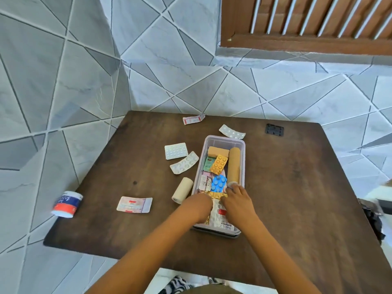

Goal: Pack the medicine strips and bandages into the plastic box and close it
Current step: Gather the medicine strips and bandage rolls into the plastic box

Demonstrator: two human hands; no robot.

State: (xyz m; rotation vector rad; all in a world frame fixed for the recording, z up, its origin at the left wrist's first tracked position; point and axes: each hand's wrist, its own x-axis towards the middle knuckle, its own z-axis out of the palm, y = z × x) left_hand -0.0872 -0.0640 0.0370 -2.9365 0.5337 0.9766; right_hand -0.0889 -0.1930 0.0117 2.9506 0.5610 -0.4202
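Observation:
The clear plastic box [222, 139] stands open in the middle of the brown table [297, 187]. Inside lie two tan bandage rolls [234, 166], an orange strip [219, 164], a blue strip [219, 183] and several other strips. My left hand [199, 205] and my right hand [237, 200] both reach into the near half of the box. Between them they hold a gold medicine strip [214, 195], one at each end. On the table left of the box are a cream bandage roll [182, 190], two white strips [176, 151] [184, 162] and a pink-and-white strip [134, 204].
A white strip [232, 131] lies just behind the box and a red-edged strip [193, 119] at the table's far edge. An adhesive tape roll [67, 204] sits at the left edge. A small black object [275, 130] lies at the back right. Tiled walls stand behind and to the left.

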